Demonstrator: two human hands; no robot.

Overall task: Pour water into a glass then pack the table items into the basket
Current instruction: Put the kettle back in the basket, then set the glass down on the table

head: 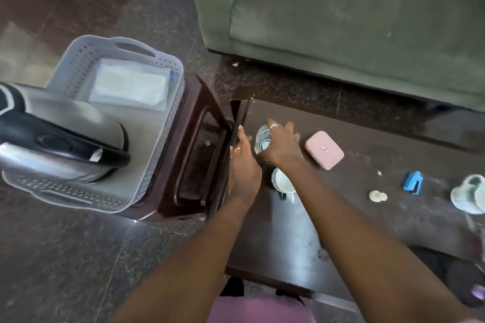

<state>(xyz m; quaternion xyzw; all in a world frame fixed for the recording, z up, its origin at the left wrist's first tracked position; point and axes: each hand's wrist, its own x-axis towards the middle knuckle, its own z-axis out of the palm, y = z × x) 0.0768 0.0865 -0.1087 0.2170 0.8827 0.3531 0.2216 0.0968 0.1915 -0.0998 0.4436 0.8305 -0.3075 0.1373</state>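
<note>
At frame centre, the right hand (282, 145) clamps one glass (263, 139) on the table (288, 244); the left hand (242, 165) rests beside it, fingers together. One basket (168, 118) sits left. No writing is legible.

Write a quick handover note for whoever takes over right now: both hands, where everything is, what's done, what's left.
Right hand: closed over the top of the glass on the dark table.
Left hand: beside the glass at the table's left edge; grip not clear.
Basket: on a stool to the left, already holding the kettle and a folded cloth.
Still on the table: white cup, pink case, blue stapler, pale mug at the right edge, small round bits.
Done: the glass seems to hold water, and the kettle is packed.
Left: move the glass and the remaining table items into the basket.
</note>
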